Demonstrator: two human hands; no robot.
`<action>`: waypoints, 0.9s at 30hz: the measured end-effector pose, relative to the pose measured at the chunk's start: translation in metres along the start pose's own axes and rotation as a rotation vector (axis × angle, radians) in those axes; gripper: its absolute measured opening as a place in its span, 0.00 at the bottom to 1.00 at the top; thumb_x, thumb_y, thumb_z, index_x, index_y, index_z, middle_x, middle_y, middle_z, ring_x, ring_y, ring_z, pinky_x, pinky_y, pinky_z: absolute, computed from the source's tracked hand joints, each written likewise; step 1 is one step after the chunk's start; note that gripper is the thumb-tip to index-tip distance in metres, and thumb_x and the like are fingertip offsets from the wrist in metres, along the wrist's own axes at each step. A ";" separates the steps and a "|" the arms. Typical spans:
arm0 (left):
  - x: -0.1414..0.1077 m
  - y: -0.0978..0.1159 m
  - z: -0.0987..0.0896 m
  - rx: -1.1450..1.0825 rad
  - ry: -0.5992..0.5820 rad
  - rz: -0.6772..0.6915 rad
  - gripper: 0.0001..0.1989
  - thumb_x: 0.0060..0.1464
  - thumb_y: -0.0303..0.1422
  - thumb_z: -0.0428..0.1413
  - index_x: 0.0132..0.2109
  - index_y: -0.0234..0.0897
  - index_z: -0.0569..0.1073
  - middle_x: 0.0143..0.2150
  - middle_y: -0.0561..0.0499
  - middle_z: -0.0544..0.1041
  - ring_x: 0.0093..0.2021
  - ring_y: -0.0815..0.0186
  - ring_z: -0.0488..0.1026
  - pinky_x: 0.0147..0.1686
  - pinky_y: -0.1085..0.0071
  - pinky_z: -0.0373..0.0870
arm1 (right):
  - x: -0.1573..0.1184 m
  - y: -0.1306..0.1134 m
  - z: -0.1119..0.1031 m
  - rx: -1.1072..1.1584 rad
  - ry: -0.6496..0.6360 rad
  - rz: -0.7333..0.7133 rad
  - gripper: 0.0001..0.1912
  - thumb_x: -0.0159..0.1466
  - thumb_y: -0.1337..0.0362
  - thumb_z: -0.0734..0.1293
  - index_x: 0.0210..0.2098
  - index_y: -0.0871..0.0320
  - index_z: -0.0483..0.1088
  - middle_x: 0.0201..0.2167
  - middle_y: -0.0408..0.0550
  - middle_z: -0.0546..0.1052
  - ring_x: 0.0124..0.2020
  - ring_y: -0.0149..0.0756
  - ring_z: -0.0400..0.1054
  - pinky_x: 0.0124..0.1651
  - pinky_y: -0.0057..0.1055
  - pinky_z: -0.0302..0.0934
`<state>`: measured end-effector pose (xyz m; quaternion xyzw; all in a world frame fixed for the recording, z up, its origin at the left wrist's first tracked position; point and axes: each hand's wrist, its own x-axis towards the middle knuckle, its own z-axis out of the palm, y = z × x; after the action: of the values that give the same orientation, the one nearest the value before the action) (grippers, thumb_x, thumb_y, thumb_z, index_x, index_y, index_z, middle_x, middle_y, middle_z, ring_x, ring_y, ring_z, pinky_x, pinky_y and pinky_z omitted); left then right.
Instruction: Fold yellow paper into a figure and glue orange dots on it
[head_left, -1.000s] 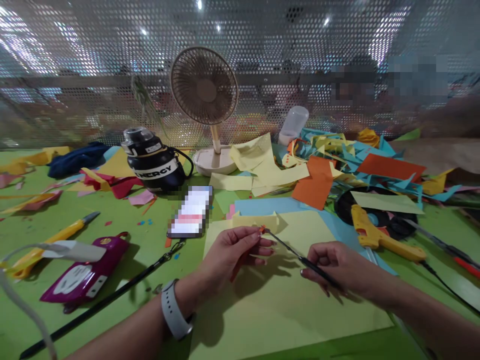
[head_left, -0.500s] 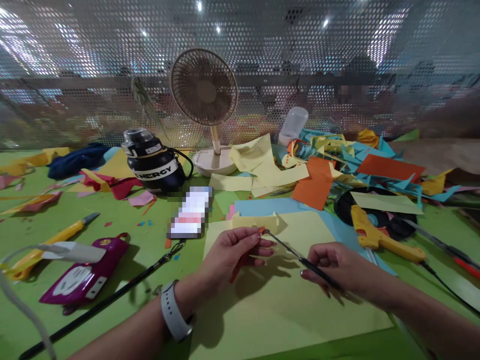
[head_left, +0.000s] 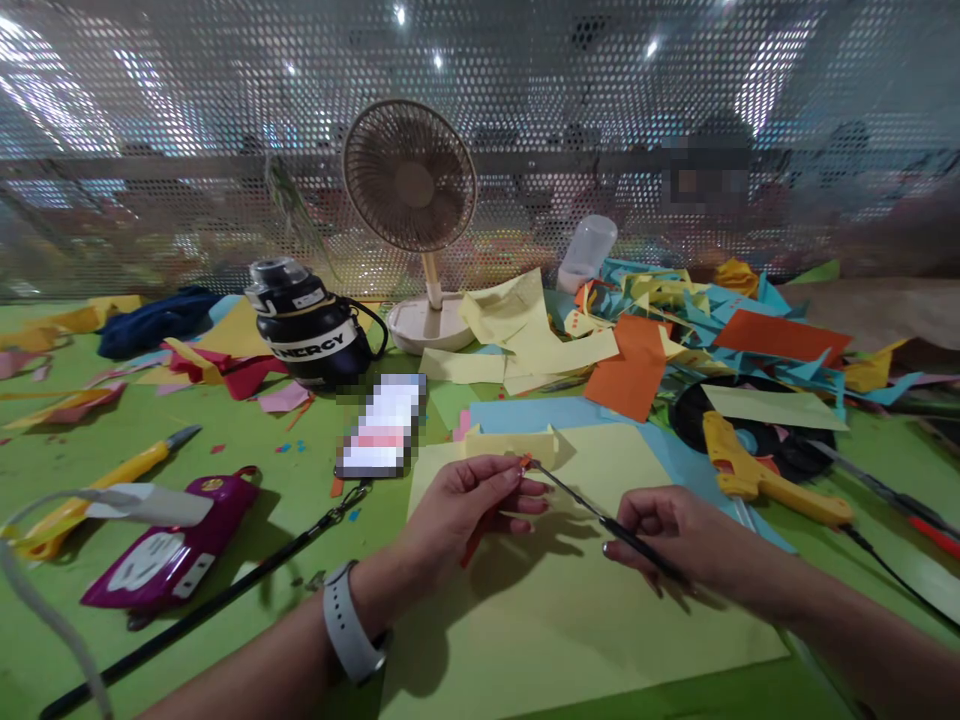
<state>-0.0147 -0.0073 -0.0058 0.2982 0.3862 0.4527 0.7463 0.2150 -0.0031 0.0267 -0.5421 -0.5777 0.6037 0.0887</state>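
My left hand (head_left: 472,500) pinches a small orange-red paper piece (head_left: 475,540) between thumb and forefinger, its other fingers loosely spread. Part of the piece hangs below the palm. My right hand (head_left: 667,530) is closed on the black handle of a thin metal tool (head_left: 574,495). The tool's tip touches the orange end at my left fingertips. Both hands are above a large pale yellow sheet (head_left: 585,640). Behind them stands a small folded yellow paper piece (head_left: 511,443).
A yellow glue gun (head_left: 780,488) lies at the right by a black round dish (head_left: 682,415). Paper scraps (head_left: 637,360) heap behind. Phone (head_left: 382,425), fan (head_left: 412,180) and black bottle (head_left: 307,325) are farther left; a purple device (head_left: 169,555) and yellow cutter (head_left: 112,490) lie left.
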 end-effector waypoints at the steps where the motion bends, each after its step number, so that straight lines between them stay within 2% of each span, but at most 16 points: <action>1: 0.000 0.000 0.000 0.003 0.002 -0.002 0.10 0.51 0.32 0.62 0.40 0.31 0.77 0.37 0.42 0.81 0.32 0.66 0.78 0.27 0.76 0.72 | 0.000 -0.001 0.000 -0.004 0.003 0.001 0.20 0.49 0.52 0.74 0.23 0.59 0.63 0.14 0.36 0.67 0.14 0.20 0.53 0.17 0.20 0.46; 27: -0.001 -0.001 -0.003 -0.011 -0.008 0.042 0.10 0.53 0.32 0.61 0.42 0.33 0.77 0.38 0.43 0.81 0.35 0.67 0.78 0.31 0.76 0.73 | 0.004 0.010 -0.005 0.046 -0.050 -0.024 0.21 0.50 0.50 0.73 0.25 0.59 0.63 0.16 0.38 0.69 0.15 0.21 0.54 0.18 0.20 0.47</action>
<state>-0.0167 -0.0084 -0.0076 0.3041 0.3742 0.4692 0.7398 0.2229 -0.0002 0.0177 -0.5179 -0.5721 0.6290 0.0940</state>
